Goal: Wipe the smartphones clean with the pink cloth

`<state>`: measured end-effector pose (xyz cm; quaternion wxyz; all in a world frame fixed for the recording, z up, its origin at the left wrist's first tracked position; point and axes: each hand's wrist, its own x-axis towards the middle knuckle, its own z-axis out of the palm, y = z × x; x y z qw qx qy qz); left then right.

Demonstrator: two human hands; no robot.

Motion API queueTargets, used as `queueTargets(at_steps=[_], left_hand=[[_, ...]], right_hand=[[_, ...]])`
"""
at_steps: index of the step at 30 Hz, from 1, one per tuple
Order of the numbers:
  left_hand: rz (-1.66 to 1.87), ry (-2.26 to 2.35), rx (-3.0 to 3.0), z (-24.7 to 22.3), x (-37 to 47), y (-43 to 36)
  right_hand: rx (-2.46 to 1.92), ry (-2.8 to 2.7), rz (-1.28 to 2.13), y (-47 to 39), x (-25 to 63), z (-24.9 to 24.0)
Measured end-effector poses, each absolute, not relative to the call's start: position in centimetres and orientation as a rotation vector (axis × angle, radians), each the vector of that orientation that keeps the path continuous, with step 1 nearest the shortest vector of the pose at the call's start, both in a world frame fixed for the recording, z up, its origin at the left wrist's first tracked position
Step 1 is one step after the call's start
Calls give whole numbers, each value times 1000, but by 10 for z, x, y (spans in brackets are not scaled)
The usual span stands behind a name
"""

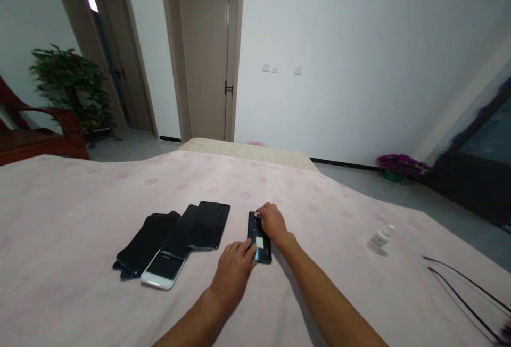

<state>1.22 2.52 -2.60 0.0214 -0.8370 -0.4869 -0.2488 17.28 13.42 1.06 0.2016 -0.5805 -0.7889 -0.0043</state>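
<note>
A dark smartphone point(262, 254) lies on the pink cloth in front of me, a pale label on its upper face. My left hand point(235, 266) grips its left edge near the lower end, fingertips over the side. At the phone's top end, my right hand point(273, 220) pinches a small whitish piece point(257, 214), perhaps a wipe or pad, against the surface. To the left, several more phones overlap in a loose spread: black ones point(204, 224) and a white-framed one point(162, 279) partly covered by others.
A small white bottle point(380, 239) stands on the pink cloth point(319, 294) to the right. Two thin dark stems point(463, 294) lie at the right edge. Beyond are a wooden chair point(43, 123), a leafy plant point(72, 86), a door point(205, 65) and purple flowers point(402, 166).
</note>
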Motion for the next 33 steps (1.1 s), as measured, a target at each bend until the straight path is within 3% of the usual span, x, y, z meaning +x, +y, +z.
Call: queueTargets(at_steps=[8,33], left_hand=[[-736,-1528,-2594,-22,12,24],[-781,-1568,-2602,-15,10,21]], right_hand=[[-1464,-2358,37,117,170,14],[-1633,-2175,-77,114,182,12]])
